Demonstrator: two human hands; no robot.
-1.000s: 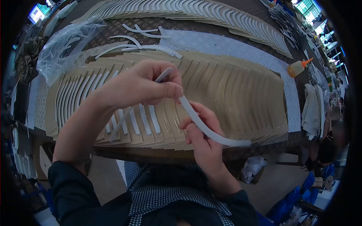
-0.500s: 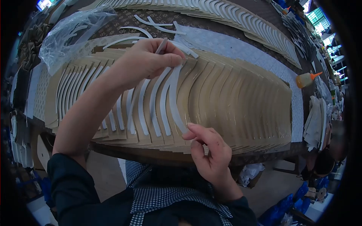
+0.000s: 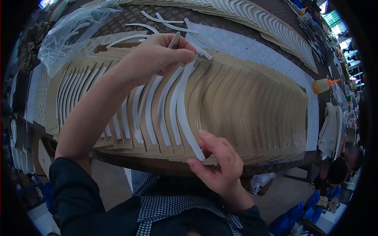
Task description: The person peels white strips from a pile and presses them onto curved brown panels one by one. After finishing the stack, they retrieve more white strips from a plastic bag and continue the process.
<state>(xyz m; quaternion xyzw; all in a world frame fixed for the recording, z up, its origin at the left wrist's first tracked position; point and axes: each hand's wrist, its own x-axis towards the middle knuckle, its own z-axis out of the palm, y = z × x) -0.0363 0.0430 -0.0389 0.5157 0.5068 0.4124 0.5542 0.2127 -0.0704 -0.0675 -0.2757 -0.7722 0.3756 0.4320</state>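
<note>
My left hand (image 3: pixel 171 53) is closed, thumb and fingers pinching the upper end of a curved white strip (image 3: pixel 182 106). A grey flat end (image 3: pixel 175 40) of something sticks up between its fingers; what it belongs to is hidden by the hand. The strip hangs down over a fanned stack of brown cardboard pieces (image 3: pixel 252 110). Around the strip's lower end is my right hand (image 3: pixel 222 165), thumb and index finger spread apart. Left of the held strip, similar white strips (image 3: pixel 151 114) lie along the edges of the overlapping pieces, while shiny lines run along the edges to the right.
Loose white strips (image 3: pixel 165 24) and a clear plastic bag (image 3: pixel 75 37) lie behind the stack. A second fan of pieces with strips (image 3: pixel 256 15) curves across the far side. At right is a glue bottle (image 3: pixel 323 85) with an orange tip. Patterned white sheeting (image 3: pixel 236 41) borders the stack.
The strip's lower end has come down toward me, past the earlier spot. My right thumb and index finger have parted, and my left hand has shifted slightly right and up.
</note>
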